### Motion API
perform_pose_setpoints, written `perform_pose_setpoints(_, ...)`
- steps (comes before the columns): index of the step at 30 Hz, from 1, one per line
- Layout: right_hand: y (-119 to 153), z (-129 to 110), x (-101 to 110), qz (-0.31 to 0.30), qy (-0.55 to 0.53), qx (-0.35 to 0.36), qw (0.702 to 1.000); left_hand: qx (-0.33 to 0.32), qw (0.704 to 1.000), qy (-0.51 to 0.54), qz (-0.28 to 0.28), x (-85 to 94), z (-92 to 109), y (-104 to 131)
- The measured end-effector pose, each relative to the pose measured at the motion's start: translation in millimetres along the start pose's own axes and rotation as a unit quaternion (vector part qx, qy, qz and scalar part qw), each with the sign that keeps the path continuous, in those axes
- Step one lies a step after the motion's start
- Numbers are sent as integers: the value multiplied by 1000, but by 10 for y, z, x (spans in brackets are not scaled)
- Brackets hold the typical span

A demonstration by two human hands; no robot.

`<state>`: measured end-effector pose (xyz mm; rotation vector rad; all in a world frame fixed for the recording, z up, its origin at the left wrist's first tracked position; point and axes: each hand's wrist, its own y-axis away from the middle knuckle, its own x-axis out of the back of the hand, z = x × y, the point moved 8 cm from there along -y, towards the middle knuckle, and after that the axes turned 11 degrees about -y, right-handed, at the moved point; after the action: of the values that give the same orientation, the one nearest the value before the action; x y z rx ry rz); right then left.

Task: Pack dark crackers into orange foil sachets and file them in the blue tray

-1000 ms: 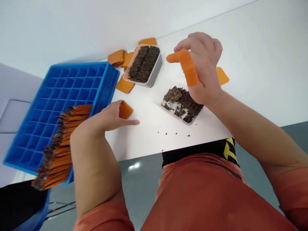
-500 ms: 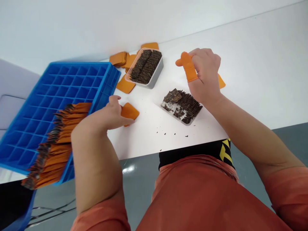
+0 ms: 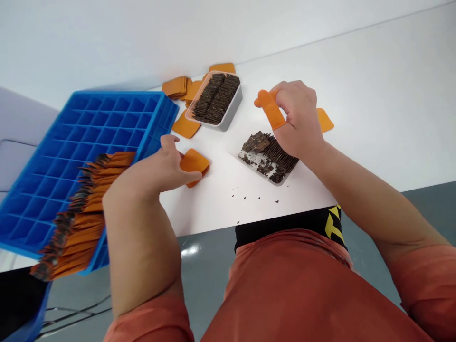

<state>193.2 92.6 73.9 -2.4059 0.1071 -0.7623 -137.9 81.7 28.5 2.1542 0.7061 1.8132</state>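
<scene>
My left hand point(image 3: 162, 168) grips a small orange pouch point(image 3: 194, 164) between thumb and fingers, just over the white table. My right hand point(image 3: 297, 114) wears orange finger cots point(image 3: 270, 110) and is closed in a pinch; anything between the fingertips is hidden. It hovers above a clear plastic tub point(image 3: 249, 164) with a row of thin dark brown pieces point(image 3: 283, 154), a larger flat piece point(image 3: 255, 142) and loose crumbs. Partly behind my right hand lies another orange pouch point(image 3: 325, 120).
A second plastic tub point(image 3: 233, 107), packed with dark brown slices, stands further back among several orange pouches point(image 3: 174, 87). To the left, a blue divided tray point(image 3: 149, 137) carries rows of filled orange pouches point(image 3: 81, 232). Dark crumbs point(image 3: 276, 201) dot the table point(image 3: 213, 209) near its front edge.
My right hand has shifted slightly left and down toward the near tub. The pouch in my left hand has moved a little to the right.
</scene>
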Motion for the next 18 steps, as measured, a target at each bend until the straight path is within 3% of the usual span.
perform_pose_setpoints(6,-12,-72,14,-14,15,-3,1000,-55,995,58,56,282,120,178)
perform_pose_setpoints(9,-17,-104,39,-13,16,0,1000,-121,984,68,111,446,282,307)
perform_pose_setpoints(13,-13,-28,7,-12,-4,-17,1000,-246,941,90,214,640,596,500)
perform_pose_setpoints(16,-26,55,-23,-11,-75,-48,996,-276,910,114,288,762,750,661)
perform_pose_setpoints(18,-42,34,-69,-43,-164,-51,984,-294,892,134,315,818,865,782)
